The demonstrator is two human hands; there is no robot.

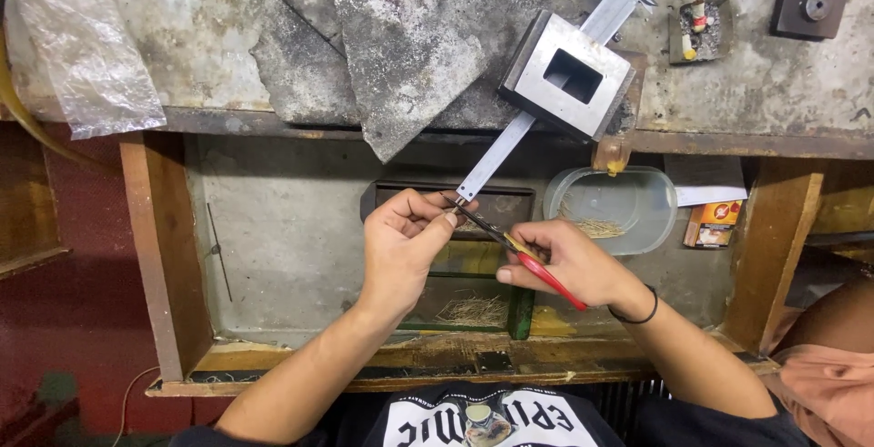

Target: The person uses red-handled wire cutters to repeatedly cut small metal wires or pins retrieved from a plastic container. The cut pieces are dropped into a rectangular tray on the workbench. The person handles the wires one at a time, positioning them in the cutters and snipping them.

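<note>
Red-handled pliers [533,265] gripped in the right hand [569,260], dark nose pointing up-left toward the left hand [401,242], tips meeting something too thin to make out between the left fingertips [448,217]; probably a short wire piece, pinched there just below the near end of the caliper [546,74]. Both hands closed, close together, above the middle of the recessed wooden tray [164,256]. Right beneath the hands, a green-edged box [519,312] with a small heap of fine wire bits [473,310]; to the right and a little farther, a clear plastic tub [637,201] holding another scatter of the same bits [596,226]. Judging by the two heaps, work well under way: pieces in both containers, one more in hand, which heap finished and which waiting not possible to tell. Farther off on the worn bench top, a square steel block [564,74] with a rectangular hole sitting on the caliper, grey slab fragments [401,37] to its left, a plastic bag [77,42] at far left, a small dark block [810,3] at far right. A small orange packet [713,224] beside the tub
</note>
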